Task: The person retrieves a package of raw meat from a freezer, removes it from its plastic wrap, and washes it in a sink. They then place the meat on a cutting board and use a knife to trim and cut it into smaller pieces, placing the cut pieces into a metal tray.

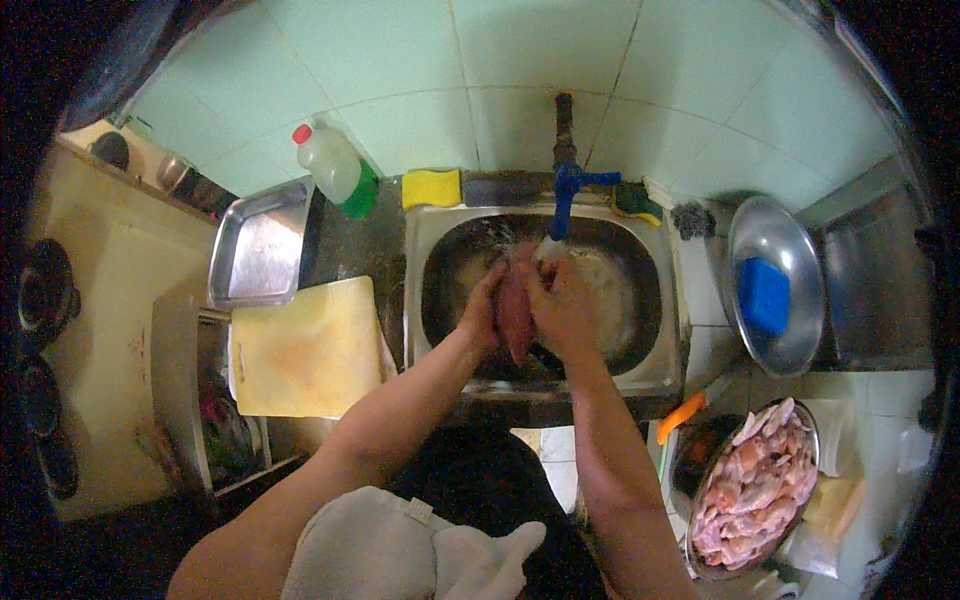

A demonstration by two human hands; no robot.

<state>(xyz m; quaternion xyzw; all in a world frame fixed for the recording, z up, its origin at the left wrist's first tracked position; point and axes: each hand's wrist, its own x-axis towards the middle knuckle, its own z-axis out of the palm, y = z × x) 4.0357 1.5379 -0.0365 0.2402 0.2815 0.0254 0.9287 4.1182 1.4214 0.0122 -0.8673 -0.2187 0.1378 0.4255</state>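
Observation:
Over the stainless-steel sink (414, 300), a long reddish piece of raw meat (514, 307) lies between both hands below the blue tap (561, 206). My left hand (482, 304) grips it from the left side. On its right side is my right hand (559, 300), with its fingers curled near the tap's mouth. Water runs down over the hands and splashes to the left. Whether the right hand also grips the meat is blurred.
A yellow cutting board (307, 349), a metal tray (262, 244) and a red-capped plastic bottle (337, 172) stand left. Yellow sponge (431, 189) behind the sink. Right: steel bowl (776, 352) with a blue block (765, 296), orange-handled knife (681, 417), bowl of raw chicken pieces (757, 487).

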